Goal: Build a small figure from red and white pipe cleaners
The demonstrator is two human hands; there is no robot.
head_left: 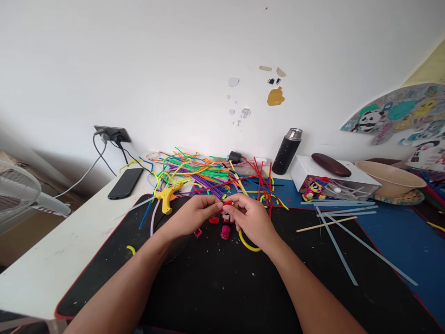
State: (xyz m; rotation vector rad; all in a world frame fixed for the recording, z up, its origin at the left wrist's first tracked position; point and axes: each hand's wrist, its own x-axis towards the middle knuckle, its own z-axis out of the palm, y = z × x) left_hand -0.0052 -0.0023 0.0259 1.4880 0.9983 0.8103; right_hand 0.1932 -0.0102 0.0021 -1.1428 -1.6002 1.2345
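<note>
My left hand (194, 214) and my right hand (251, 219) meet over the black mat (215, 283), fingertips pinched together on a small red pipe-cleaner piece (227, 202). Just below them stands a small pink figure (225, 229), with a red bit (214, 220) beside it and another pink bit (198, 233) further left. A curved yellow pipe cleaner (248, 245) lies under my right hand. Behind the hands is a heap of coloured pipe cleaners (205, 176).
A yellow glue gun (168, 197) lies left of the hands, a black phone (125, 183) beyond it. Clear glue sticks (342, 211) lie at right. A black flask (287, 150), a white box (333, 178) and a beige bowl (391, 178) stand along the wall. A fan (21, 192) sits far left.
</note>
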